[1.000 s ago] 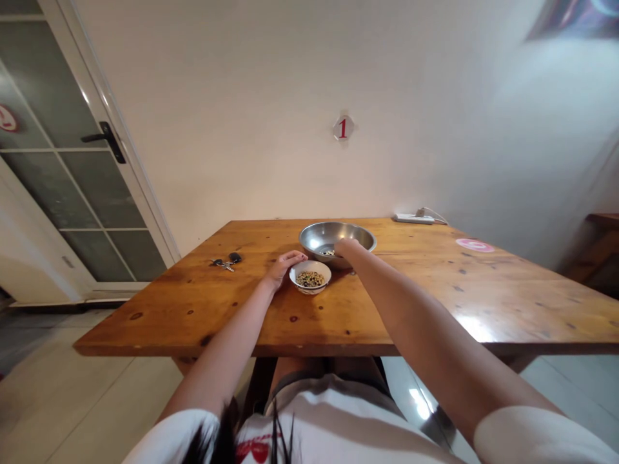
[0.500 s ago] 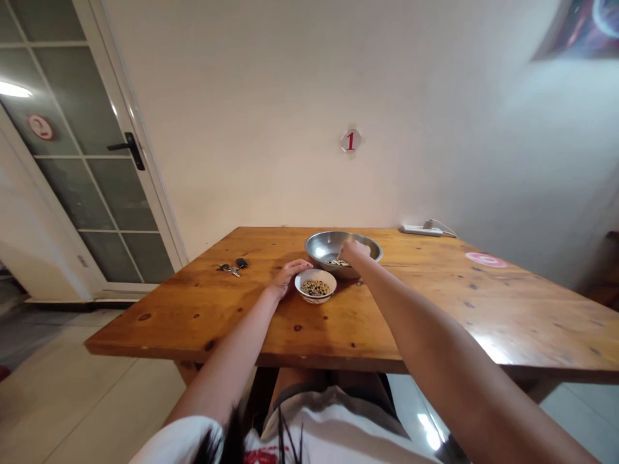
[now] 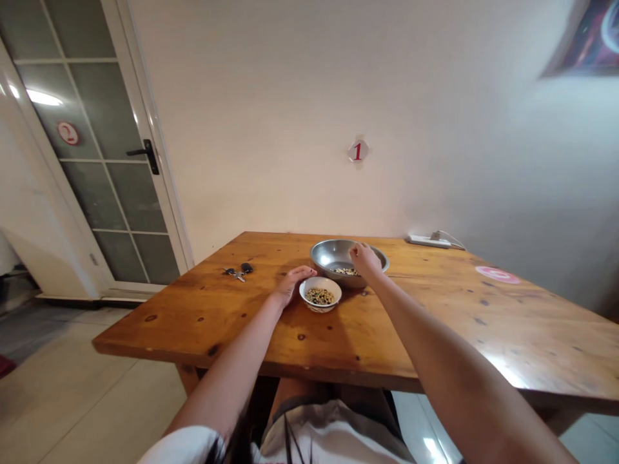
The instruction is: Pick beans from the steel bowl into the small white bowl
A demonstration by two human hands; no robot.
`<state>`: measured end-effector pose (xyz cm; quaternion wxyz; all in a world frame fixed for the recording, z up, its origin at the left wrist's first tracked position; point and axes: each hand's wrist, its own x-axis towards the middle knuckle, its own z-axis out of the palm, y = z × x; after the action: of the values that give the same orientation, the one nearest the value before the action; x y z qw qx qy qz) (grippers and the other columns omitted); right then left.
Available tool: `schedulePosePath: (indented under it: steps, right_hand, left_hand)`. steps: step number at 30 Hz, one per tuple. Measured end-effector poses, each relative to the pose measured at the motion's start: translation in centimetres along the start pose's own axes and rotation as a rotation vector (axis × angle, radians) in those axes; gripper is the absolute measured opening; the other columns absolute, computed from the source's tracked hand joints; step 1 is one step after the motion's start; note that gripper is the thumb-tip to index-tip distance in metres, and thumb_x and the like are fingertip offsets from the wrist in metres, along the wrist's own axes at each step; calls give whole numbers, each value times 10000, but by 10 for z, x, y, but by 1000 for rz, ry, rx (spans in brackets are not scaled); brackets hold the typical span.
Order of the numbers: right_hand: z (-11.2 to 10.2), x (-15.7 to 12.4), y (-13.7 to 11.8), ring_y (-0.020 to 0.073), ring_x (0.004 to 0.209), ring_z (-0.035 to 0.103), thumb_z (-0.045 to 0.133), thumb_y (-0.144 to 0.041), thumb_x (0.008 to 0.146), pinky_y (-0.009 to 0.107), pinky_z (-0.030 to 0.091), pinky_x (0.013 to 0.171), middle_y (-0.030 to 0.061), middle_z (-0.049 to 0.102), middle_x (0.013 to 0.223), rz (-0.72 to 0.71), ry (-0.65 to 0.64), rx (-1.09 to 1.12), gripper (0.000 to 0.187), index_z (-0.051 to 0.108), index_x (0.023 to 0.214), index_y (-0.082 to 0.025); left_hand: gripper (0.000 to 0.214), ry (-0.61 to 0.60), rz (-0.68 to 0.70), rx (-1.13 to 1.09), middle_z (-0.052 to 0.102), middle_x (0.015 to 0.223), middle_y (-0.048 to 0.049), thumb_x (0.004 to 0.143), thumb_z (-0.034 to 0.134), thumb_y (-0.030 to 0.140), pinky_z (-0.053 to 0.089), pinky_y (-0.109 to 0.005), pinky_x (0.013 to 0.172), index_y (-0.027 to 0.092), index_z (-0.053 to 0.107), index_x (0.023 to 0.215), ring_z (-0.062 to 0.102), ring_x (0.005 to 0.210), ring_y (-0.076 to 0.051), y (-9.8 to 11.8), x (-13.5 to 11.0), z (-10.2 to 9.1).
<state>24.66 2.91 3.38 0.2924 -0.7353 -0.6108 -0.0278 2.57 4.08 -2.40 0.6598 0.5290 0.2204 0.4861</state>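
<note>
A small white bowl (image 3: 320,295) of mixed dark and pale beans stands on the wooden table (image 3: 435,322). Just behind it sits a wide steel bowl (image 3: 333,253) with a few beans (image 3: 345,271) at its bottom. My left hand (image 3: 291,283) rests on the table against the white bowl's left side, fingers curved round it. My right hand (image 3: 365,259) hovers over the near rim of the steel bowl with its fingertips pinched together; what they hold is too small to make out.
A bunch of keys (image 3: 239,271) lies on the table to the left of the bowls. A white power strip (image 3: 428,241) lies at the far edge by the wall, and a pink round sticker (image 3: 497,275) is on the right. A glass door (image 3: 91,161) stands at left.
My right hand has lifted out of the steel bowl's bottom to above its near rim. My left hand stays at the white bowl. The view has tilted slightly.
</note>
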Motion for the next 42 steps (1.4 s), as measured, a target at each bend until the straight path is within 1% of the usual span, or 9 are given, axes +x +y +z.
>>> schedulePosePath:
  steps: [4,8,12,15,21,27,33,37,42]
  right_hand:
    - [5,-5,-7,196,934,613,505,-219,899,323,482,826,82,652,1039,-214,155,182,154,652,924,-180]
    - [17,-26,-18,175,810,618,479,-225,898,293,485,784,76,664,991,-423,270,350,183,648,953,-183]
    - [33,-52,-20,192,816,633,482,-270,892,303,481,783,68,692,909,-581,290,454,181,650,915,-206]
    - [41,-59,-15,207,787,640,504,-252,873,319,479,757,67,703,852,-614,291,507,156,654,864,-211]
    - [51,-49,-8,228,791,609,530,-276,851,372,458,782,79,681,828,-487,333,669,161,673,814,-213]
    - [58,-48,-11,236,857,574,557,-366,811,415,455,815,100,662,904,-194,365,971,223,690,855,-192]
    - [52,-60,-18,178,760,603,639,-418,758,326,489,658,59,686,964,21,149,1315,319,667,1013,-228]
    - [51,-64,-21,150,711,600,698,-418,712,295,466,643,30,706,906,60,10,1459,288,683,947,-253]
    - [51,-64,-23,149,708,584,745,-392,665,287,431,654,32,722,863,58,-96,1510,258,723,873,-241]
  left_hand:
    - [299,-5,-4,-12,665,706,-14,541,825,345,430,-233,711,131,664,675,586,684,-124,0,-1,1]
    - [315,-17,19,-15,646,691,-4,545,822,359,415,-227,685,128,631,642,569,657,-112,0,-3,2]
    - [307,-18,41,8,643,689,-8,567,814,367,411,-227,700,124,643,644,568,669,-116,0,-3,2]
    - [307,-5,57,41,647,689,-10,575,815,378,407,-220,714,121,666,652,566,684,-113,0,-2,1]
    - [382,36,27,109,681,720,-36,540,830,409,421,-240,684,125,723,773,578,674,-130,-2,-1,0]
    - [401,73,25,183,674,708,-36,559,802,433,425,-241,646,132,724,811,571,639,-127,-4,-1,5]
    - [327,117,137,296,665,732,-38,627,721,451,417,-239,671,137,675,701,556,687,-137,-5,1,14]
    - [264,117,204,393,663,759,-39,693,656,409,424,-249,720,145,649,706,573,747,-156,-2,-2,19]
    - [210,92,268,532,631,725,-20,734,619,351,416,-247,728,145,643,705,557,740,-153,-1,-6,23]
